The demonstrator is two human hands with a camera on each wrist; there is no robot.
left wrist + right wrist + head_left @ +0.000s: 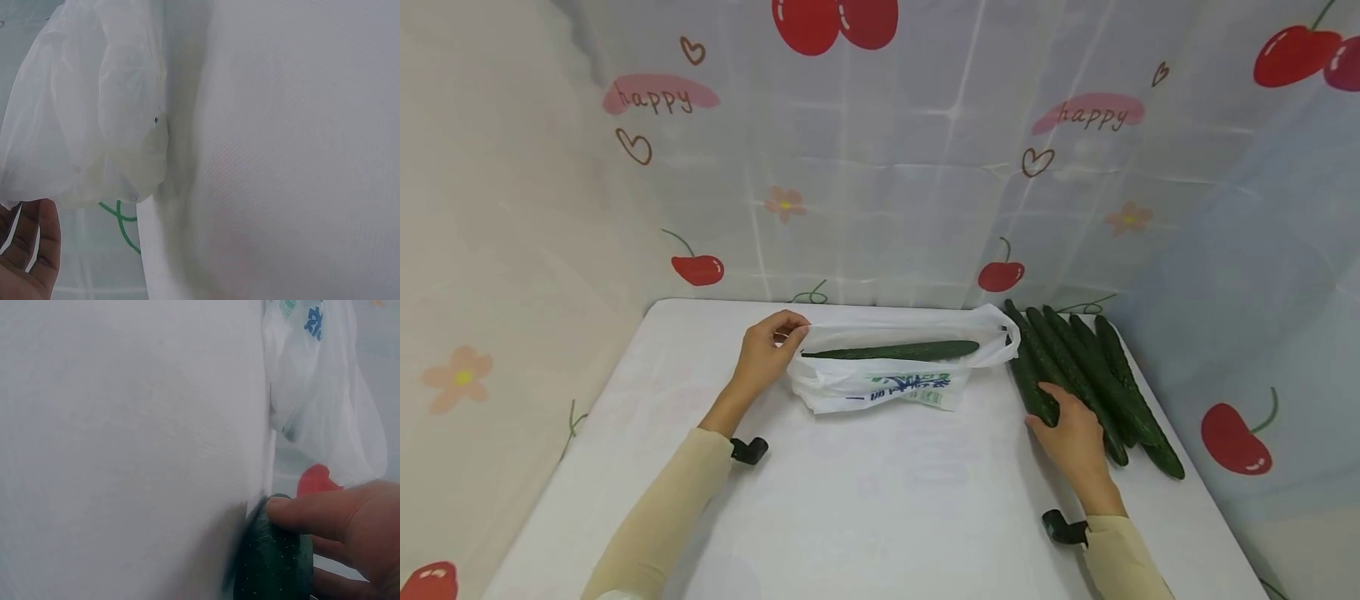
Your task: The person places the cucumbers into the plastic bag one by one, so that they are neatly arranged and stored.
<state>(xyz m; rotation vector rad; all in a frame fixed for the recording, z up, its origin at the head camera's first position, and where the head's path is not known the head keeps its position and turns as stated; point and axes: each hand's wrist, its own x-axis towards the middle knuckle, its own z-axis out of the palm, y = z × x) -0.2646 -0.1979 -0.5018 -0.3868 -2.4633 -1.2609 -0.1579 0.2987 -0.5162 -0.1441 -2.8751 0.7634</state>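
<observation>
A white plastic bag [842,390] with blue and green print lies near the back of the table, its mouth spread toward me. One long green cucumber [898,351] shows inside that mouth. My left hand [767,354] pinches the left edge of the bag between thumb and fingers. To the right, my right hand [1077,442] grips the near end of the leftmost loose cucumber [1028,387]. In the right wrist view the thumb presses on one side of this cucumber [269,562], fingers on the other. The left wrist view shows mostly the crumpled bag [106,112].
Several more cucumbers [1101,375] lie side by side along the right edge of the white table [887,500], just right of the held one. Behind the table hangs a pale curtain [880,167] printed with cherries. The bag's right handle loop touches the cucumbers' far ends.
</observation>
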